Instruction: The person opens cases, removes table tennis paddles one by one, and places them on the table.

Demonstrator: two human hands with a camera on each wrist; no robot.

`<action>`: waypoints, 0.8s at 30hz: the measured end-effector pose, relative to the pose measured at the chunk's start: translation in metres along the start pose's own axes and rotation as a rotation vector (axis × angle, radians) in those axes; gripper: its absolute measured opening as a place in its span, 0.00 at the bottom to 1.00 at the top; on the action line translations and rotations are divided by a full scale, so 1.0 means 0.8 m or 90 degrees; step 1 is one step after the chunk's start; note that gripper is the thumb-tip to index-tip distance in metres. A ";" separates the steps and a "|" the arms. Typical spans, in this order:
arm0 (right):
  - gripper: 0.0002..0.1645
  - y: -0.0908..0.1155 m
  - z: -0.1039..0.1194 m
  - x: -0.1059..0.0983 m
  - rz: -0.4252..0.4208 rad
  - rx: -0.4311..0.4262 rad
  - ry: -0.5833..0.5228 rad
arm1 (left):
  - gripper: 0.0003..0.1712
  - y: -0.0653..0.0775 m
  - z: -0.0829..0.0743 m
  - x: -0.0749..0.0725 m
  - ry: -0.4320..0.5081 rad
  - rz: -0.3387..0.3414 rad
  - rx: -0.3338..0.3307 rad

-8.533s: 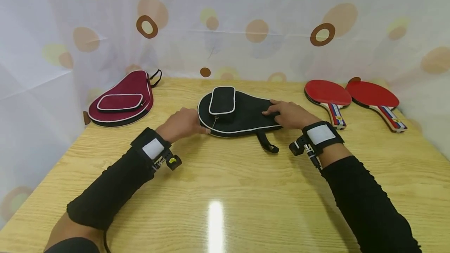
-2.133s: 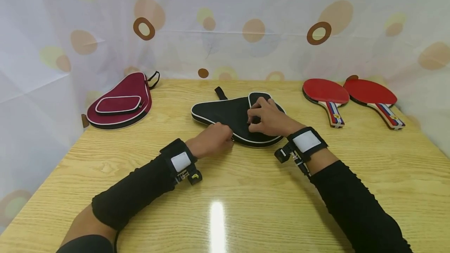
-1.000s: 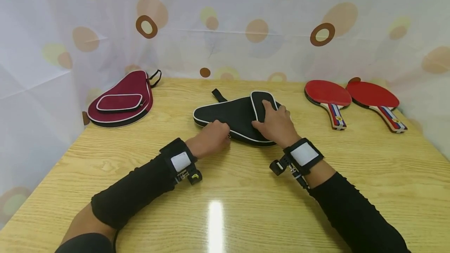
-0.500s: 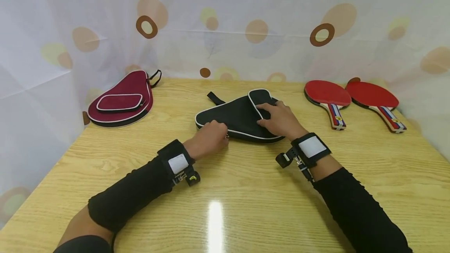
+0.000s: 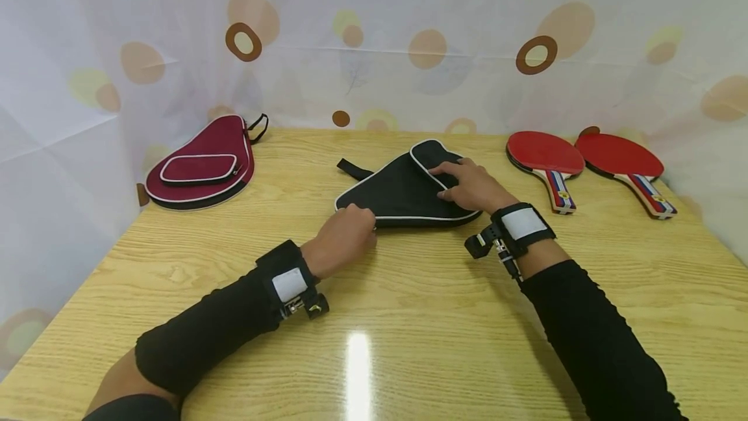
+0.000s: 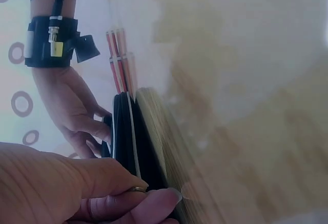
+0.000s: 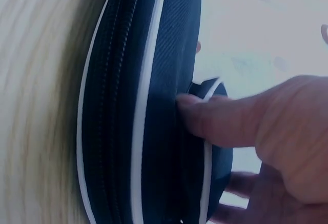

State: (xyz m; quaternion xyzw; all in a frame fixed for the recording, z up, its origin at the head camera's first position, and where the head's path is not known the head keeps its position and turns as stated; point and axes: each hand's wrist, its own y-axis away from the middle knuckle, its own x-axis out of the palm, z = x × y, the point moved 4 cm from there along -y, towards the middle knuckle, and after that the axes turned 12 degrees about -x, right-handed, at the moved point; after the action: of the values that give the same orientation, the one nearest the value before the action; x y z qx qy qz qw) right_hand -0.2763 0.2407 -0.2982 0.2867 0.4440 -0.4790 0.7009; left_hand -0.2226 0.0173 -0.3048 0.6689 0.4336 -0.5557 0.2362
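Note:
A black table tennis paddle case (image 5: 391, 190) with white piping lies mid-table, its narrow end to the left and its strap (image 5: 354, 169) at the far side. At its near edge my left hand (image 5: 343, 239) pinches a small metal zipper pull (image 6: 137, 188) between thumb and finger. My right hand (image 5: 476, 186) holds the raised pocket (image 5: 429, 154) on the wide end, thumb on the near side and fingers over it. Along the case's side, the right wrist view shows the zipper (image 7: 120, 55). Fingers of the left hand partly cover the narrow end.
A maroon paddle case (image 5: 216, 138) with a black strap lies at the back left. Two red paddles, a left one (image 5: 543, 151) and a right one (image 5: 622, 154), lie at the back right. A patterned curtain (image 5: 374, 38) hangs behind the wooden table (image 5: 444, 330).
Since the earliest frame, the case has been turned so its narrow end points left. Lately, the left hand has moved slightly left with the pull; the pocket end has shifted away from me.

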 end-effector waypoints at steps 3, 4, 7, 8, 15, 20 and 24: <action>0.29 -0.003 -0.003 -0.002 0.007 -0.006 0.001 | 0.24 0.003 0.000 -0.002 -0.005 -0.004 0.003; 0.29 -0.004 -0.005 -0.003 0.010 -0.010 0.004 | 0.24 0.004 0.000 -0.002 -0.005 -0.003 0.003; 0.29 -0.005 -0.007 -0.005 0.019 -0.026 0.011 | 0.24 0.006 0.002 -0.003 -0.005 0.004 -0.001; 0.29 -0.005 -0.008 -0.006 0.021 -0.031 0.013 | 0.24 0.007 0.003 -0.003 -0.002 0.008 -0.001; 0.28 -0.009 -0.011 -0.008 0.004 -0.031 0.045 | 0.25 0.007 0.008 -0.003 0.006 0.035 0.009; 0.26 -0.004 0.001 0.002 -0.070 0.025 0.115 | 0.24 0.003 0.002 0.004 0.020 0.057 0.024; 0.28 0.001 0.022 0.012 -0.124 0.069 0.130 | 0.23 0.002 -0.011 0.009 0.020 0.065 0.034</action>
State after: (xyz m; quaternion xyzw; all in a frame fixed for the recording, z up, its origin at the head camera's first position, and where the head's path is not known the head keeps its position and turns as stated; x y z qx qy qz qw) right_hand -0.2682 0.2220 -0.2989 0.3271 0.5125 -0.5360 0.5858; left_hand -0.2166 0.0261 -0.3090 0.7049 0.3877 -0.5437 0.2390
